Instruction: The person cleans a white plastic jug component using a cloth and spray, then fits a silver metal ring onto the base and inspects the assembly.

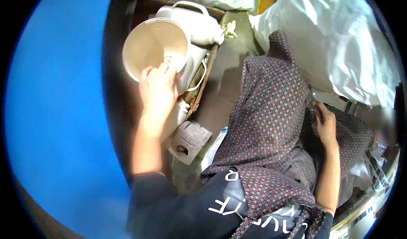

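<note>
My left hand (159, 84) reaches up to a cream, round bucket-like container (146, 41) whose wide mouth faces me. Its fingers are bent over the near rim, gripping it, and the fingertips reach inside. Behind that container lies a white plastic jug-like housing (193, 22) with a loop handle. A second white housing (193, 67) with a thin handle lies beside it. My right hand (325, 122) rests at my patterned lap cloth (271, 111), its fingers curled in. What those fingers hold, if anything, is hidden.
A large blue surface (63, 111) fills the left side. The white housings sit in a box with a worn brown edge (203, 80). A grey block with a hole (193, 139) stands on the floor below it. Big white plastic bags (335, 39) bulge at the right.
</note>
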Action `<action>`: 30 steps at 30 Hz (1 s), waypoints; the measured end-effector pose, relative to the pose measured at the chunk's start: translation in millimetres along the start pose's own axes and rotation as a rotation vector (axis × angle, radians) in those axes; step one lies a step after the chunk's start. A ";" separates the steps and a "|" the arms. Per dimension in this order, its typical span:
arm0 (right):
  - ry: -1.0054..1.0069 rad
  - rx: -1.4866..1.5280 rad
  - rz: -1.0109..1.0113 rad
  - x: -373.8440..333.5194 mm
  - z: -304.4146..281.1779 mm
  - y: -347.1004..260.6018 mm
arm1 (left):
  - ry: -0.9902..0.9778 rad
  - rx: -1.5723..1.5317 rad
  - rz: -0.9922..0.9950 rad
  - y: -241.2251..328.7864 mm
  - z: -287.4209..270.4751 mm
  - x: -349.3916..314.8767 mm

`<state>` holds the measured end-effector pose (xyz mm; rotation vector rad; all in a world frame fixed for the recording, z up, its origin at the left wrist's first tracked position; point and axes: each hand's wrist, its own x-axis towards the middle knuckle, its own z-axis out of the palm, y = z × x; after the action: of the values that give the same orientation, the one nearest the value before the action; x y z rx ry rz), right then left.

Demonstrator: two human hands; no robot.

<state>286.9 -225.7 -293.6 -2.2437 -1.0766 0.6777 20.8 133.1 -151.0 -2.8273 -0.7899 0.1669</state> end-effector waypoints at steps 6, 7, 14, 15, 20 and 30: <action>0.258 0.622 0.042 1.8 -49.7 -98.4 | 0.217 -0.216 0.211 78.7 -61.4 -25.4; 0.199 0.647 0.016 2.6 -60.9 -119.6 | 0.217 -0.252 0.249 90.4 -70.6 -29.7; -0.105 0.637 -0.007 30.7 -54.5 -124.2 | 0.186 -0.094 0.616 184.7 -98.1 -53.6; -0.061 0.650 -0.016 25.9 -52.4 -116.7 | 0.292 -0.146 0.645 190.8 -99.4 -54.9; 0.501 0.155 -0.409 -28.0 -40.5 -107.2 | 0.821 -0.479 0.546 164.1 -82.1 -76.8; 0.719 -0.219 -0.614 -55.3 -20.5 -92.1 | 0.365 -0.910 0.235 176.8 -20.0 -95.6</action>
<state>220.8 -227.5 -206.5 -1.8918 -1.3646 -0.4861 31.1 -68.1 -165.6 -3.5878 -0.5191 -0.8679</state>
